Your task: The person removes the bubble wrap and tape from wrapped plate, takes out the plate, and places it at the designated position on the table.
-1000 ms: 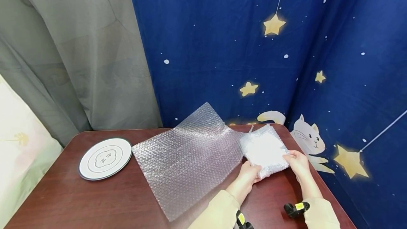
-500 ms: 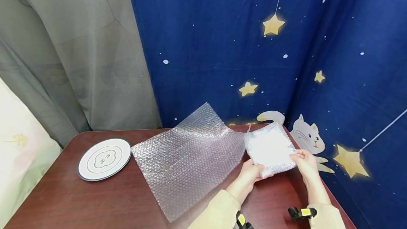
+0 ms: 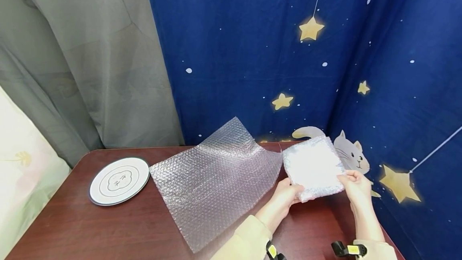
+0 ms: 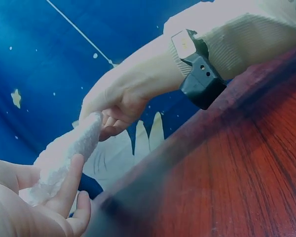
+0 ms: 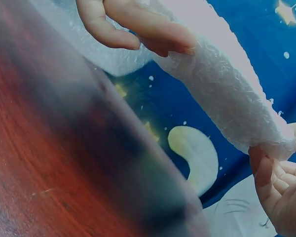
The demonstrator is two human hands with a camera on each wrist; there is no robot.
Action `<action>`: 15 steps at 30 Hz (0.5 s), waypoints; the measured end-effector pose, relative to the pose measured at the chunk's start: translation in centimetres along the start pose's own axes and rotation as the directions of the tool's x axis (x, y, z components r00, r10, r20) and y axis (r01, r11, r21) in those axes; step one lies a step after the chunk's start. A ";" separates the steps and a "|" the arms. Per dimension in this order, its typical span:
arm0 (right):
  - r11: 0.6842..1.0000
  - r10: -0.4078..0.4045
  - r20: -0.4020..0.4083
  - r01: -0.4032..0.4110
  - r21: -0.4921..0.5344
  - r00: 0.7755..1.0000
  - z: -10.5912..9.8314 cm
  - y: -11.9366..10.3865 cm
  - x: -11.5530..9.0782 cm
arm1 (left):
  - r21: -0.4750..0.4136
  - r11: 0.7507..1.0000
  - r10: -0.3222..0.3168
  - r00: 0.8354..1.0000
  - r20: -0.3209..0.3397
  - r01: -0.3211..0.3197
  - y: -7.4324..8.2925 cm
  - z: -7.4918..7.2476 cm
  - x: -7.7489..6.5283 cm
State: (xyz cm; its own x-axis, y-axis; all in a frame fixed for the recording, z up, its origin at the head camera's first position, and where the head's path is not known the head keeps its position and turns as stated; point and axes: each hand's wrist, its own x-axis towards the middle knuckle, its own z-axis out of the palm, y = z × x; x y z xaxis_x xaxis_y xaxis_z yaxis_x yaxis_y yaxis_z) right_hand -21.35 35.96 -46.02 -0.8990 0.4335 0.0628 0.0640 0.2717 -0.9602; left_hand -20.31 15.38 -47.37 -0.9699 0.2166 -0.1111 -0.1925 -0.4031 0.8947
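Note:
A square bubble-wrapped packet [image 3: 315, 167] is held up over the table's right corner, tilted, its top face washed out by glare. My left hand [image 3: 283, 196] grips its lower left corner, thumb on top and fingers beneath. At its right edge my right hand [image 3: 357, 187] pinches the wrap between thumb and fingers. In the left wrist view the packet [image 4: 69, 153] shows edge-on, thick and padded. The right wrist view shows both hands on the packet [image 5: 222, 89] with the table below. What lies inside is hidden.
A flat sheet of bubble wrap [image 3: 216, 179] spreads across the table's middle, its far corner raised near the curtain. On the left lies a white plate [image 3: 104, 187] with a dark rim. The wooden table [image 3: 119, 232] ends at a blue curtain [image 3: 231, 51].
Both hands have carried the packet a little to the right and upward, away from the bubble wrap sheet. The sheet and plate stay in place.

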 end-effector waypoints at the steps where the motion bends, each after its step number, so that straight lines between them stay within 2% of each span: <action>1: 1.000 -0.002 -0.014 0.002 0.024 1.000 -0.1 -0.2 -0.1 | 0.001 1.000 0.002 1.000 0.011 -0.003 0.2 0.0 -0.1; 8: 0.998 -0.001 -0.055 0.005 0.066 0.998 -0.1 -1.3 -0.8 | 0.028 0.999 0.018 0.999 0.032 -0.019 1.1 -0.2 -0.6; 15: 0.991 -0.021 -0.058 0.028 0.132 0.998 0.6 -1.6 -1.4 | 0.081 0.996 0.021 0.999 0.035 -0.024 1.8 -1.2 -0.7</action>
State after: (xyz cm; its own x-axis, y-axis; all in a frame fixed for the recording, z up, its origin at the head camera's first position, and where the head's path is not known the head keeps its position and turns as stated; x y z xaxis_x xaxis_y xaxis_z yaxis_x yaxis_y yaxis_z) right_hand -20.48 34.42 -44.68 -0.8734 0.4769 0.0985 -0.0194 0.1679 -0.9856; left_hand -20.11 13.44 -46.15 -0.9680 0.2390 -0.0769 -0.1566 -0.3351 0.9291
